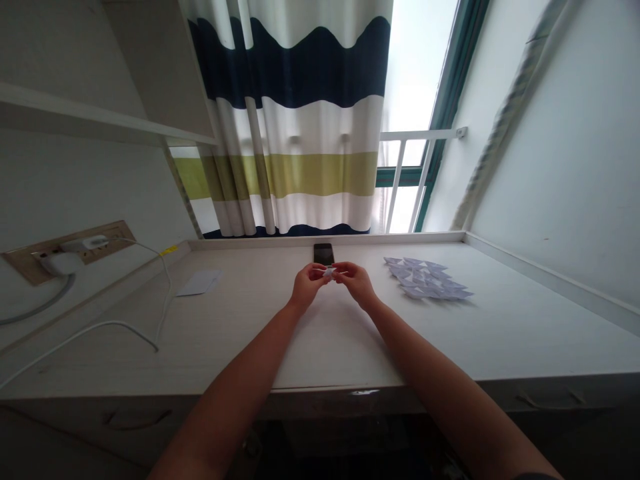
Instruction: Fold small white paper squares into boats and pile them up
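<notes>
Between my two hands, over the middle of the desk, is a small piece of folded white paper (329,272). My left hand (306,283) pinches its left side and my right hand (356,281) pinches its right side. Just behind the fingertips a dark phone (323,253) lies flat on the desk. To the right sits a batch of folded white paper pieces (425,279), pointed and set in overlapping rows. A few flat white paper sheets (199,283) lie off to the left.
The white desk (330,347) has a raised rim at the back and sides. A white cable (163,293) runs from the wall socket (93,248) across the left side. Behind hangs a striped curtain (320,127) beside a window. Drawer handles (136,421) show below the front edge.
</notes>
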The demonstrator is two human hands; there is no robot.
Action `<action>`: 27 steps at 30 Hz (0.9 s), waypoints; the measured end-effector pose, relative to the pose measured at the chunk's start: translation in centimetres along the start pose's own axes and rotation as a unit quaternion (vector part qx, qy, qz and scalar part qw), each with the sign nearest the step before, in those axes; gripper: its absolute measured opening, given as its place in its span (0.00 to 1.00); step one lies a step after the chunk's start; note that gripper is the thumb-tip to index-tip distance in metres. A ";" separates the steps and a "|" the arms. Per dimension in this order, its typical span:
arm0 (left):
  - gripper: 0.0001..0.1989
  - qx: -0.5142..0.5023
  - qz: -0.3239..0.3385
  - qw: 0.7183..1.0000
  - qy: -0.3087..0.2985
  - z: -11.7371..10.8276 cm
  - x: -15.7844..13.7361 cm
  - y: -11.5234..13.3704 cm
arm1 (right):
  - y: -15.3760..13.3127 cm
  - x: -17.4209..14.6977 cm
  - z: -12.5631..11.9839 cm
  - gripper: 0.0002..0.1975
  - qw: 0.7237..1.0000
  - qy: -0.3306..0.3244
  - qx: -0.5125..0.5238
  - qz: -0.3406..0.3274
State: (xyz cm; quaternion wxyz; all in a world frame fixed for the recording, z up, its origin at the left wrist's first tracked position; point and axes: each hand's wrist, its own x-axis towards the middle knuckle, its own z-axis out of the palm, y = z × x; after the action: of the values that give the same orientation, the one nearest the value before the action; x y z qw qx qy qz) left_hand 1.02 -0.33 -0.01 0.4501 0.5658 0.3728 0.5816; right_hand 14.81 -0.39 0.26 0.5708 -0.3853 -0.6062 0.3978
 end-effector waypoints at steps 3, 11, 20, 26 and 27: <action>0.14 0.004 -0.008 1.000 -0.004 -0.1 0.0 0.1 | -0.1 0.0 0.0 0.11 0.999 -0.007 0.018 0.035; 0.14 0.005 -0.001 0.999 -0.036 0.0 0.0 0.1 | 0.6 0.5 0.1 0.08 0.998 -0.025 0.041 0.029; 0.13 0.016 0.000 0.999 -0.049 -0.2 0.0 0.0 | 0.8 0.4 0.0 0.09 0.997 -0.059 0.046 0.020; 0.13 0.007 -0.009 0.999 -0.039 -0.3 0.0 -0.2 | 0.8 0.4 -0.2 0.10 0.998 -0.054 -0.005 0.027; 0.13 0.007 -0.014 0.999 -0.043 -0.3 0.0 -0.3 | 0.8 0.4 -0.2 0.09 0.998 -0.052 -0.026 0.021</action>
State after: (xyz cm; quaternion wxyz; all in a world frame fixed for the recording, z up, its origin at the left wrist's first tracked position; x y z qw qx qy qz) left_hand 0.71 -0.21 -0.30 0.4700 0.5880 0.3648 0.5480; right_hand 15.03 0.30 -0.28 0.5204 -0.3912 -0.6368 0.4131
